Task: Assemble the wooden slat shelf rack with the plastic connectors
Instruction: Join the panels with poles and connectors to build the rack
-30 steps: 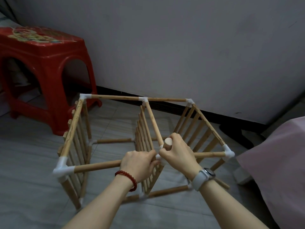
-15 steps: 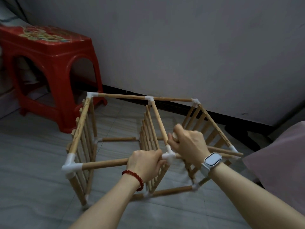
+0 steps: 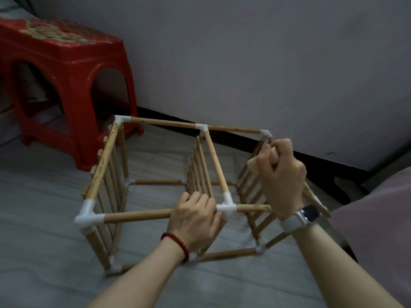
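Nearest, two bare forearms reaching in from the lower edge over a grey tiled floor (image 3: 44, 218). On the left wrist, a red beaded bracelet (image 3: 176, 244); on the right, a white-strapped smartwatch (image 3: 304, 215).

Left hand (image 3: 195, 221) closed around the near top wooden dowel rail (image 3: 138, 215), fingers curled over it just beside the white plastic T-connector (image 3: 226, 207) at the middle of that rail. Right of the connector, a short stub of rail running toward the right wrist, its end hidden there.

Right hand (image 3: 281, 174) farther out and higher, fisted around a wooden rod whose pale round end (image 3: 252, 163) sticks out at the thumb side, above the right slatted panel (image 3: 251, 187). Cannot tell whether that rod is seated in any connector.

Standing on the floor, the wooden slat shelf rack (image 3: 106, 174): left, middle and right slatted panels upright, joined by dowels and white corner pieces, including the near-left corner connector (image 3: 89, 215).

Beyond, the far top rail (image 3: 164, 122) with its own white joints. At the left, a red plastic stool (image 3: 66, 70) with a printed top, close to the rack's far-left corner. Behind everything, a plain grey wall (image 3: 244, 52) with a dark skirting strip. At the right edge, pinkish fabric (image 3: 382, 218).
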`<state>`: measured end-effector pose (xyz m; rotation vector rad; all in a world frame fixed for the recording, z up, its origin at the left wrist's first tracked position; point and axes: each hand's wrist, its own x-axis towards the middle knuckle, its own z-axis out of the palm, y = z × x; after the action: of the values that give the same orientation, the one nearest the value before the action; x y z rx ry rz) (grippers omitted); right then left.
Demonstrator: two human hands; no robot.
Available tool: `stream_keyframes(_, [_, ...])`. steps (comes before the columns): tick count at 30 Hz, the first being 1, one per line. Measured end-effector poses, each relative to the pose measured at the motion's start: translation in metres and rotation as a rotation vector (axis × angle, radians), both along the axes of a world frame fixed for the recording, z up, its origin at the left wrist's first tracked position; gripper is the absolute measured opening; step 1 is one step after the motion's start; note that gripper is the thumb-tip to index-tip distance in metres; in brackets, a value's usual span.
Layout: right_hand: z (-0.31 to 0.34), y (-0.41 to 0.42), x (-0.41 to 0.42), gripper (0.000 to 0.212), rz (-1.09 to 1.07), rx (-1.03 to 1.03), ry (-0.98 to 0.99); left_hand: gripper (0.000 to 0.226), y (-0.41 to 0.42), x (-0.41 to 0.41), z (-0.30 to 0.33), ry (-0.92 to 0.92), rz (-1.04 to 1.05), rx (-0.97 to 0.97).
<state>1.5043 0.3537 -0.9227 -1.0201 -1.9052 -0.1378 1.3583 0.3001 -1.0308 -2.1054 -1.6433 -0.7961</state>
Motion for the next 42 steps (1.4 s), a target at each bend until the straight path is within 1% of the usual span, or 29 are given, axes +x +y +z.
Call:
stream_keyframes(1, [-0.017,-0.008,0.0,0.02,0.014,-0.054,-0.059,0.032,0.0,0.0,0.0,0.001,-0.004,-0.005])
stream_keyframes(3, [-0.059,-0.023,0.002,0.019,0.036,-0.033,-0.261,0.031,-0.002,0.001,-0.001,0.007,-0.016,-0.024])
stream_keyframes(4, [-0.063,-0.02,0.005,0.018,0.058,-0.007,-0.337,0.03,-0.003,0.001,0.0,0.009,-0.012,-0.032])
stream_keyframes(5, [-0.053,-0.008,0.005,0.017,0.072,0.003,-0.37,0.03,-0.001,0.0,0.002,0.005,0.001,-0.026])
stream_keyframes(6, [-0.033,-0.001,0.003,0.017,0.052,0.014,-0.335,0.029,0.001,-0.001,0.004,0.004,0.001,-0.03])
stream_keyframes(8, [0.005,0.006,-0.004,0.021,-0.045,0.041,-0.092,0.029,0.002,-0.001,0.004,0.012,-0.018,-0.048])
stream_keyframes(9, [0.009,0.005,-0.006,0.019,-0.051,0.013,0.0,0.029,0.0,-0.001,0.002,0.017,-0.011,-0.057])
stream_keyframes(10, [-0.002,-0.001,-0.006,0.016,-0.034,-0.034,0.017,0.029,-0.002,0.0,0.001,0.023,-0.004,-0.062])
stream_keyframes(11, [-0.023,-0.012,-0.007,0.014,-0.016,-0.088,-0.044,0.029,-0.002,0.001,0.0,0.027,-0.007,-0.061])
stream_keyframes(13, [-0.061,-0.029,-0.005,0.017,0.056,-0.104,-0.25,0.028,-0.004,0.004,-0.002,0.024,-0.024,-0.071])
stream_keyframes(14, [-0.063,-0.026,-0.002,0.019,0.067,-0.095,-0.323,0.028,-0.005,0.004,-0.002,0.018,-0.025,-0.073])
stream_keyframes(15, [-0.055,-0.016,-0.003,0.022,0.066,-0.074,-0.337,0.028,-0.002,0.003,-0.001,0.011,-0.017,-0.066])
stream_keyframes(17, [-0.027,-0.001,-0.004,0.025,0.012,-0.061,-0.188,0.029,0.002,0.002,0.002,-0.004,-0.022,-0.092])
stream_keyframes(18, [-0.021,0.003,-0.002,0.023,-0.014,-0.078,-0.108,0.029,0.001,0.002,0.002,-0.011,-0.023,-0.105])
stream_keyframes(19, [-0.024,0.001,0.001,0.019,-0.029,-0.108,-0.089,0.029,0.0,0.001,0.002,-0.015,-0.022,-0.115])
stream_keyframes(20, [-0.035,-0.004,0.004,0.015,-0.056,-0.208,-0.133,0.029,-0.001,0.001,0.003,-0.016,-0.027,-0.132])
stream_keyframes(22, [-0.055,-0.02,0.009,0.014,-0.11,-0.488,-0.275,0.027,-0.005,0.002,0.004,-0.017,-0.062,-0.196])
stream_keyframes(24, [-0.052,-0.016,0.014,0.018,-0.141,-0.517,-0.375,0.027,-0.005,0.001,0.007,-0.024,-0.078,-0.254])
stream_keyframes(26, [-0.032,-0.01,0.016,0.018,-0.119,-0.477,-0.309,0.027,-0.006,-0.001,0.011,-0.041,-0.088,-0.323])
stream_keyframes(28, [-0.011,-0.003,0.015,0.016,-0.09,-0.427,-0.157,0.028,-0.007,-0.003,0.015,-0.049,-0.086,-0.353])
stream_keyframes(29, [-0.004,-0.002,0.014,0.015,-0.083,-0.432,-0.072,0.029,-0.008,-0.003,0.017,-0.061,-0.089,-0.371])
stream_keyframes(31, [-0.003,-0.004,0.013,0.018,-0.095,-0.54,0.026,0.034,-0.008,-0.001,0.021,-0.083,-0.053,-0.427])
stream_keyframes(34, [-0.021,-0.007,0.016,0.028,-0.19,-0.812,0.007,0.039,-0.002,0.002,0.029,-0.119,-0.009,-0.557])
stream_keyframes(36, [-0.034,-0.008,0.023,0.032,-0.203,-0.945,0.085,0.039,0.003,0.007,0.035,-0.191,-0.016,-0.621])
stream_keyframes(38, [-0.037,-0.006,0.031,0.03,-0.185,-0.984,0.163,0.038,0.013,0.015,0.042,-0.275,-0.002,-0.676])
stream_keyframes(42, [-0.034,-0.011,0.039,0.019,-0.096,-0.902,0.132,0.049,0.037,0.04,0.043,-0.421,0.191,-0.794])
